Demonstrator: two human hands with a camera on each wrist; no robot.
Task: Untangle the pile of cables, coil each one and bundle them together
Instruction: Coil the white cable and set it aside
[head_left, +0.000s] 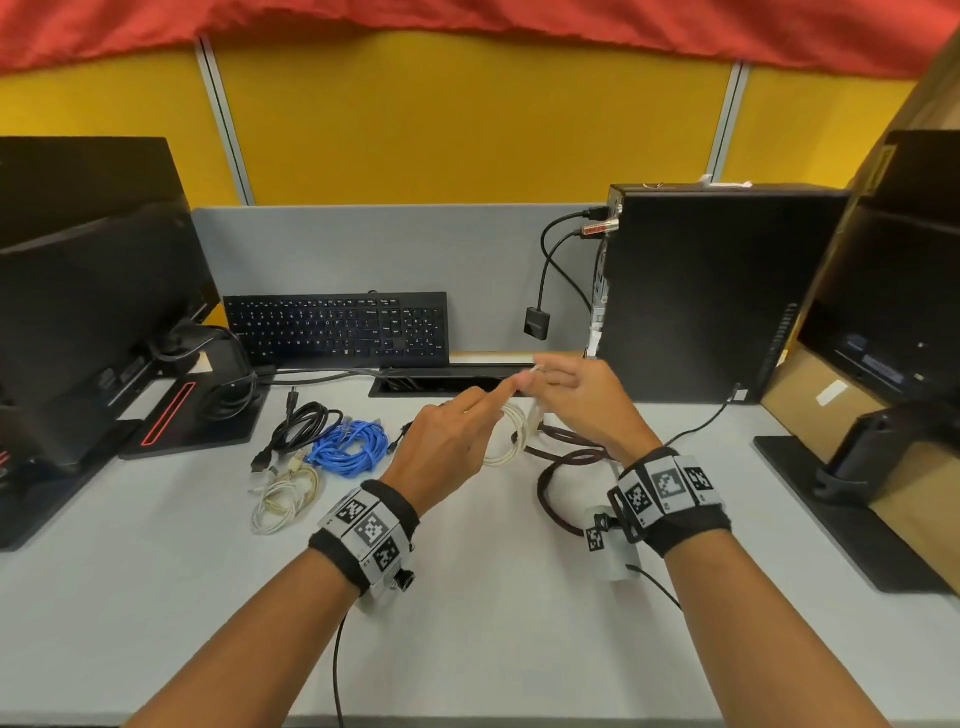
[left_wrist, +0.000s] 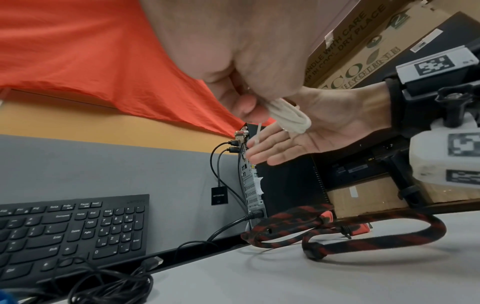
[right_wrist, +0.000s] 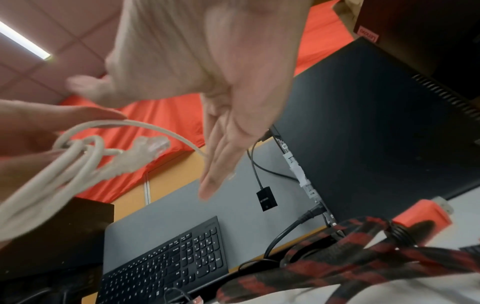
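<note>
We hold both hands raised over the middle of the desk (head_left: 467, 597), in front of the cable slot at its back edge. Our left hand (head_left: 447, 441) grips the white cable (head_left: 511, 436): the left wrist view shows thumb and fingers closed round a bunch of its loops, and the head view shows the coil hanging below the hand, clear of the desk. In the right wrist view a few turns are wrapped about the bunch, and a clear plug (right_wrist: 153, 146) juts out beside them. Our right hand (head_left: 582, 400) is flat, fingers straight and together; the cable's free strand runs from the bunch to those fingers. Whether the right thumb presses the strand we cannot tell.

The red-black cable (head_left: 561, 467) lies loose on the desk under and just behind the right wrist, uncoiled, in wide bends; an orange plug body (right_wrist: 422, 216) shows at one end. To the left lie three coiled cables close together: the black cable (head_left: 298, 426) furthest back, the blue cable (head_left: 350, 447) just right of it, and the cream cable (head_left: 283, 499) nearest us, touching the blue one.

A keyboard (head_left: 337, 330) leans against the grey partition. A PC tower (head_left: 717, 291) stands at right, with leads and a small black adapter (head_left: 536, 323) hanging from its rear. Monitors (head_left: 98, 312) flank the desk.
</note>
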